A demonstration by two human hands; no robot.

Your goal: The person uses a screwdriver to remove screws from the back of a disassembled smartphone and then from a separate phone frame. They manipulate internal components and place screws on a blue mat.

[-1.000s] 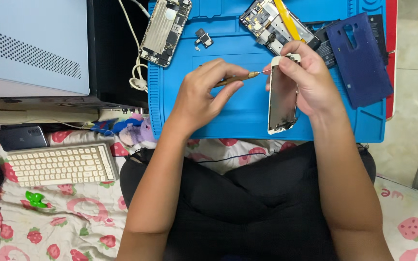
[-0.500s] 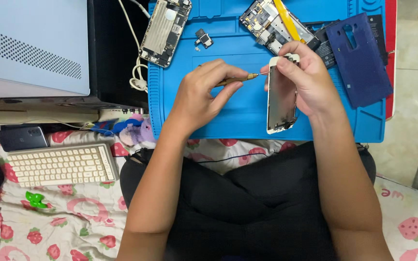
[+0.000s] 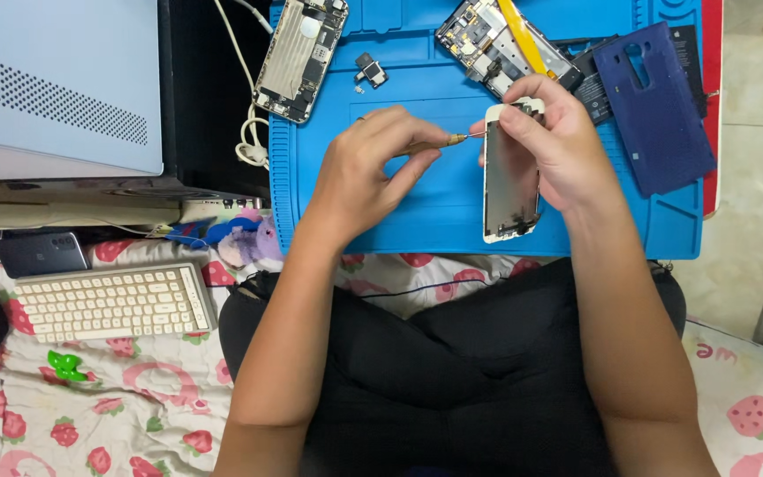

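My left hand grips a small screwdriver, and its tip touches the top edge of a white phone screen panel. My right hand holds that panel upright by its top and right side, above the blue work mat. The panel's dark inner face is turned toward me.
On the mat lie an opened phone body, a small loose part, a second opened phone with a yellow strip and a dark blue back cover. A cream keyboard, a dark phone and a grey box sit at left.
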